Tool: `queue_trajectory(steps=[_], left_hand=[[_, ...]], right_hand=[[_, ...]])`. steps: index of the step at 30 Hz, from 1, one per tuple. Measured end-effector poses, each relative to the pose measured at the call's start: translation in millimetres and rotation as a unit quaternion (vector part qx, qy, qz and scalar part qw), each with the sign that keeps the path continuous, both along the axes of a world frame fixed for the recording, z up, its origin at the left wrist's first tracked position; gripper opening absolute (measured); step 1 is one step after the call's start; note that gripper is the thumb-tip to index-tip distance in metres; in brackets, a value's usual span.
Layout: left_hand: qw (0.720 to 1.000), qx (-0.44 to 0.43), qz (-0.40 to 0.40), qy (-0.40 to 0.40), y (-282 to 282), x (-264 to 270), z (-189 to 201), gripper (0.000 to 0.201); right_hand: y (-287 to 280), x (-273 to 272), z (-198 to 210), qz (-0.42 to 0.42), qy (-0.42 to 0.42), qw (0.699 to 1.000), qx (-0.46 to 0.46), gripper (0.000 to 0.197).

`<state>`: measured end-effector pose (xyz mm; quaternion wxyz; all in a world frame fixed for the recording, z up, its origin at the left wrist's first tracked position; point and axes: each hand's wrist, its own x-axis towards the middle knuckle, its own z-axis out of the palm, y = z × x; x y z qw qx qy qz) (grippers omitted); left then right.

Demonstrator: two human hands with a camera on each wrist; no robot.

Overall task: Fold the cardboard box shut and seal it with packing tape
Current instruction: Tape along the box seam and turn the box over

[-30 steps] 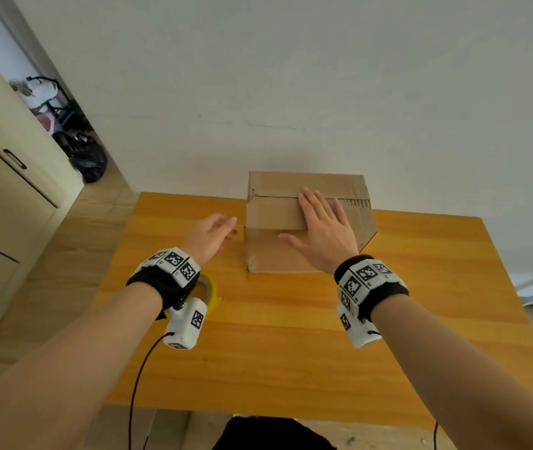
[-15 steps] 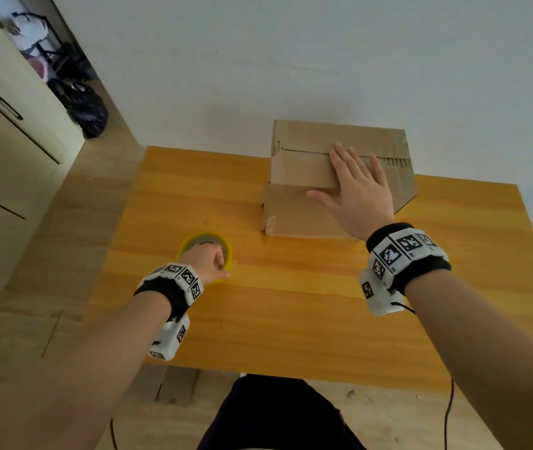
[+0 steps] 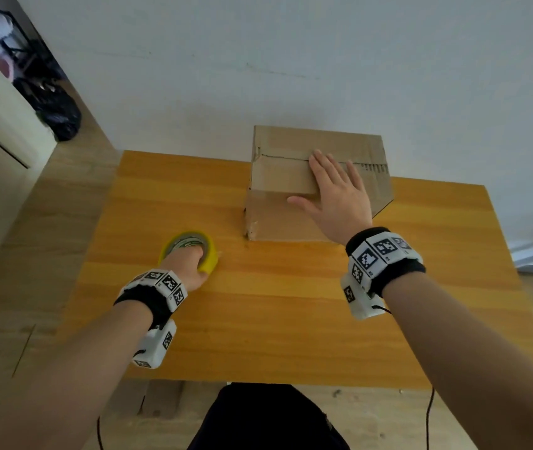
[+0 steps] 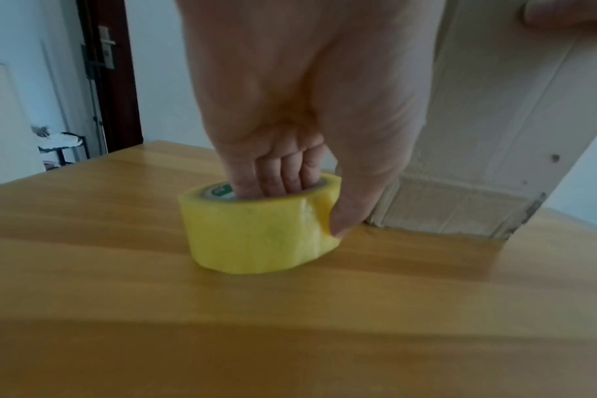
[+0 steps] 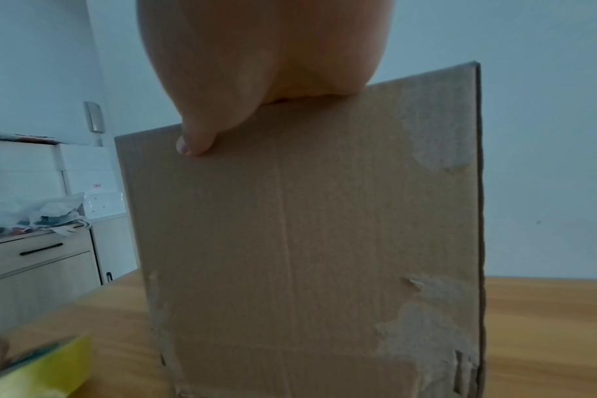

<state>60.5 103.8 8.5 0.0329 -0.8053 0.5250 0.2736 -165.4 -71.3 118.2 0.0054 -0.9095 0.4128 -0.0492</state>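
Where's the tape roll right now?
In the head view the yellow roll of packing tape stands on the wooden table, left of the brown cardboard box, with the left hand gripping it, fingers in its core.

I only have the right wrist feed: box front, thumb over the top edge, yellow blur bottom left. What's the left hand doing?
Observer: The left hand grips the yellow tape roll, fingers inside the core, thumb on the outer wall.
Operator: Lifted yet?
Observer: No, the left wrist view shows the roll sitting on the table.
Operator: Flaps down?
Observer: Yes. In the head view the right hand lies flat, fingers spread, over the closed seam of the cardboard box; no tape visible on it.
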Motion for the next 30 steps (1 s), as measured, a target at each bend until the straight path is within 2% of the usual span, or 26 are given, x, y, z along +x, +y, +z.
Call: queue_trajectory(steps=[3,6,11,18,22,26,28,30], left_hand=[[0.999,-0.033,-0.003,0.000,-9.9,5.4,20.9,0.015],[0.995,-0.099,0.017,0.008,-21.5,7.8,49.0,0.024],[0.977,-0.206,0.040,0.041,-46.4,14.2,112.3,0.027],[0.950,-0.308,-0.007,0.038,-74.3,2.7,188.6,0.037],[0.941,-0.329,-0.065,0.053,-90.8,-16.9,205.4,0.034],[0.940,-0.316,-0.125,0.045,-106.5,-39.1,207.1,0.025],[0.943,-0.298,-0.145,0.033,-113.7,-49.3,204.0,0.021],[0.949,-0.277,-0.150,0.023,-119.4,-57.8,199.7,0.024]], right_hand=[[0.9,-0.1,1.7,0.003,-0.004,1.000,0.011,0.082],[0.8,-0.5,3.7,0.009,-0.008,1.000,0.018,0.082],[1.4,0.3,10.5,0.011,-0.034,0.997,0.062,0.082],[-2.6,-2.3,22.0,0.020,-0.057,0.989,0.136,0.081],[-6.1,-5.4,29.0,0.012,-0.088,0.974,0.207,0.076],[-8.5,-5.9,31.4,-0.017,-0.177,0.951,0.253,0.053],[-10.4,-4.5,32.4,-0.043,-0.230,0.933,0.274,0.042],[-13.7,-3.2,34.2,-0.086,-0.298,0.898,0.312,0.035]])
